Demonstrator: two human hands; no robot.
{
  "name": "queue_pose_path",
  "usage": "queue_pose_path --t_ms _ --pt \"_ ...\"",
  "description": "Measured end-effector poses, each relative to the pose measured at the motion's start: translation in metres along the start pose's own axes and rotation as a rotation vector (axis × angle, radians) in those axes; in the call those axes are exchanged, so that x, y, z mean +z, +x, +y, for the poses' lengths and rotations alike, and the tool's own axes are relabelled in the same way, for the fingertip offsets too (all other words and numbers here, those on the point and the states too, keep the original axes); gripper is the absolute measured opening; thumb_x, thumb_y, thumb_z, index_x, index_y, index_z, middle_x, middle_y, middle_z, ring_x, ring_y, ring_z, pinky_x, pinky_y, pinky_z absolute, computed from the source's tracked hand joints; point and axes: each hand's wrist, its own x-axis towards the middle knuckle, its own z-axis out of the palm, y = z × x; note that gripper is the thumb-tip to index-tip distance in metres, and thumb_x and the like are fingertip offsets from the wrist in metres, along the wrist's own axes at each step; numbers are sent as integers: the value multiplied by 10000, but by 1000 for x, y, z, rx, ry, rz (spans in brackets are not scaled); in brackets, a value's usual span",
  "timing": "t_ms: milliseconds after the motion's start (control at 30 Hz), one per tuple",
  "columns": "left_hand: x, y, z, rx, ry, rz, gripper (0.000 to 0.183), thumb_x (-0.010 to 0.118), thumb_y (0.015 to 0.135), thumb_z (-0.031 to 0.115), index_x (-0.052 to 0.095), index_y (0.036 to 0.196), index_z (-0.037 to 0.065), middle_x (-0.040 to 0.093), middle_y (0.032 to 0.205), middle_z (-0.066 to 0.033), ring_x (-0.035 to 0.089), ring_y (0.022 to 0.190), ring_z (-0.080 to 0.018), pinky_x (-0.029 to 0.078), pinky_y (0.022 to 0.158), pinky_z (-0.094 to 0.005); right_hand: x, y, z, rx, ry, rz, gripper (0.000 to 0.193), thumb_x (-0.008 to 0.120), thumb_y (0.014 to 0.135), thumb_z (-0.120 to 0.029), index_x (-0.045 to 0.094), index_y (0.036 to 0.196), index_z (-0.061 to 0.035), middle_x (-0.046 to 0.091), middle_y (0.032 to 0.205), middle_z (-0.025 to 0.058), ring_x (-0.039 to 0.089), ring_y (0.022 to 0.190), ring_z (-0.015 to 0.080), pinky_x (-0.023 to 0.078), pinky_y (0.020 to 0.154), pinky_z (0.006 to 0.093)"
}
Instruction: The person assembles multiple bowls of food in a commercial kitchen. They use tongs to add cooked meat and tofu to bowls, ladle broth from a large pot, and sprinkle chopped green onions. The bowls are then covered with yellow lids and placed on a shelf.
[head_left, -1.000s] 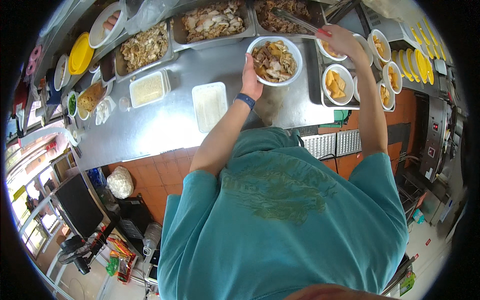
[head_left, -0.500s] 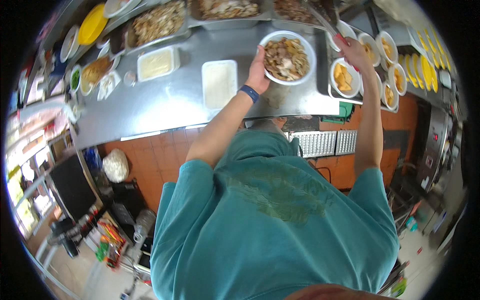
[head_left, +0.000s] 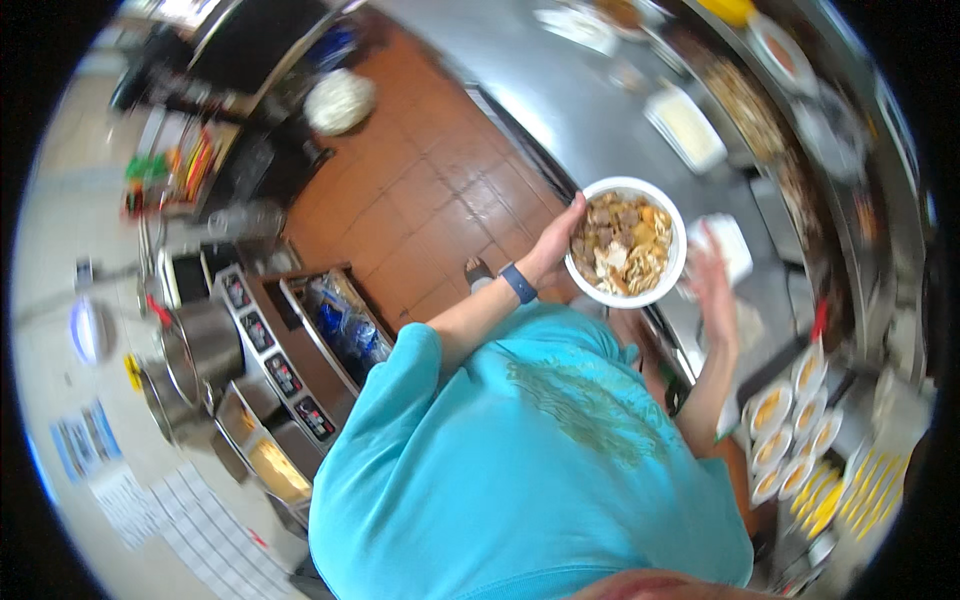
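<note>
My left hand [head_left: 556,243], with a dark blue band on its wrist, grips the left side of a round white bowl [head_left: 640,300]. Brown meat pieces, pale slices and some yellow-orange chunks [head_left: 622,238] fill the bowl, which is held level near the counter's front edge. Just right of the bowl is my right hand [head_left: 712,290], blurred by motion, its fingers stretched out and nothing seen in them. It passes over the counter beside a white rectangular container [head_left: 735,250]. A tool's red handle [head_left: 820,320] sticks up by the food pans, away from both hands.
Another white rectangular container [head_left: 688,132] stands on the steel counter [head_left: 560,80]. Small bowls of yellow-orange food [head_left: 770,410] and yellow plates [head_left: 820,500] are at the lower right. To the left are a cooking unit with control panels [head_left: 285,375], metal pots [head_left: 205,345] and orange floor tiles [head_left: 400,200].
My view and body have turned to the left. The bowl has swung off the counter's middle toward its front edge in my left hand. My right hand has let go of the red-handled tool.
</note>
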Motion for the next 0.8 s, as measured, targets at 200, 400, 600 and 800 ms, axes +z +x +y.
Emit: queue_pose_path --t_ms 200,400,600,800 --pt "-172 -134 84 428 -176 242 657 431 1040 551 438 1470 54 507 1477 -114 511 1335 -241 420 1135 -403 258 145 71 168 -160 -518 535 439 1084 -287 369 1515 22 488 1470 100 453 1356 181 343 1140 332" --pt "-249 -288 99 928 -434 703 569 650 991 293 421 1450 47 570 1377 -102 562 1270 -227 477 1082 -406 485 185 116 198 -231 -905 517 471 1072 -257 370 1516 -12 515 1419 74 493 1287 150 397 1073 307" --pt "-307 -438 117 1369 -725 1051 493 646 990 314 529 1369 21 640 1304 -122 641 1170 -231 542 995 -391 794 215 163 -99 -524 -1601 427 451 1087 -355 622 1296 -24 686 1127 36 632 876 83 499 733 237" --pt "-288 -520 108 1812 -921 1353 509 523 1048 355 451 1447 47 570 1397 -111 574 1260 -232 485 1054 -386 1200 160 246 -1076 -233 -1404 401 705 932 -296 639 1251 -62 703 1027 132 664 904 253 534 814 352"
